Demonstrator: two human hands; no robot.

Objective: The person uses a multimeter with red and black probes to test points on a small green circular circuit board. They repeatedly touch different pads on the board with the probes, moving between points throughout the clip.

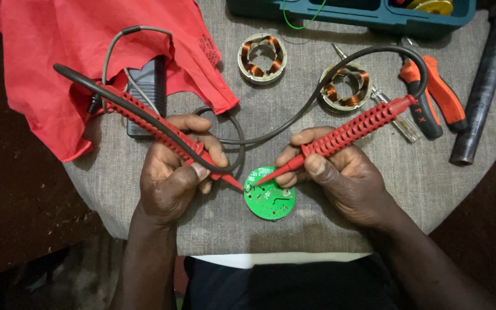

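A round green board [270,201] lies on the grey table [213,224] between both hands. The left hand [173,172] grips a red probe [162,129], the right hand [340,172] another probe [345,135]; both tips touch the board's upper left. Two copper coils [262,57] and pliers [437,97] lie beyond.
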